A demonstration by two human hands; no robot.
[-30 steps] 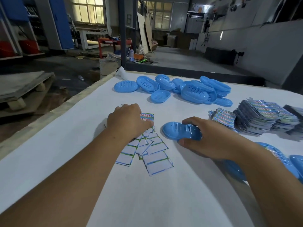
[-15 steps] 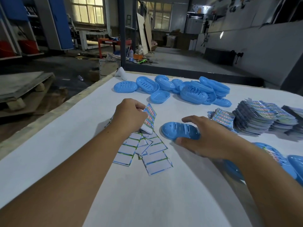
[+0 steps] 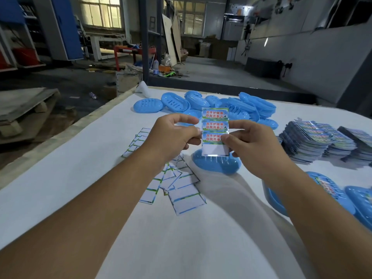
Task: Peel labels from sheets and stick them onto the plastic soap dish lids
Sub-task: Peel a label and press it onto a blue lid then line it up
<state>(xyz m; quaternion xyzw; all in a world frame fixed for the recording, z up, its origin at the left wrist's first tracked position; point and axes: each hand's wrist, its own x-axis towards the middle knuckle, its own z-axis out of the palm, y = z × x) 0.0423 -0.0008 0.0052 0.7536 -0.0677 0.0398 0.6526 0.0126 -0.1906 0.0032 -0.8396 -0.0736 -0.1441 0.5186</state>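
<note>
Over the white table (image 3: 60, 178), toward its left side, a scatter of used backing sheets (image 3: 181, 195) lies flat, mostly blank white with thin green and blue edges, some overlapping one another. Just above that scatter the left hand (image 3: 173, 137) is raised off the table, its thumb and curled fingers pinching the left edge of a label sheet (image 3: 215, 130). That sheet stands upright between the two hands: three printed labels with red characters on green and blue fill its upper part, and the lowest part is bare and glossy. Directly beneath it, on the table, lies one blue soap dish lid (image 3: 217, 165), oval and slotted, touching neither hand. Farther back, beyond the sheet, a pile of blue lids (image 3: 221, 105) lies heaped, with one lid (image 3: 148, 105) flat at its left end. The right hand (image 3: 253, 143) grips the sheet's right edge near the third label, thumb on the front and fingers curled behind; whether a label corner is lifted there cannot be told. Right of that hand, stacks of label sheets (image 3: 314, 143) sit side by side near the table's right edge. Nearer the camera on the right, a labelled lid (image 3: 326, 188) and another blue lid (image 3: 360, 204) lie partly hidden by the right forearm
</note>
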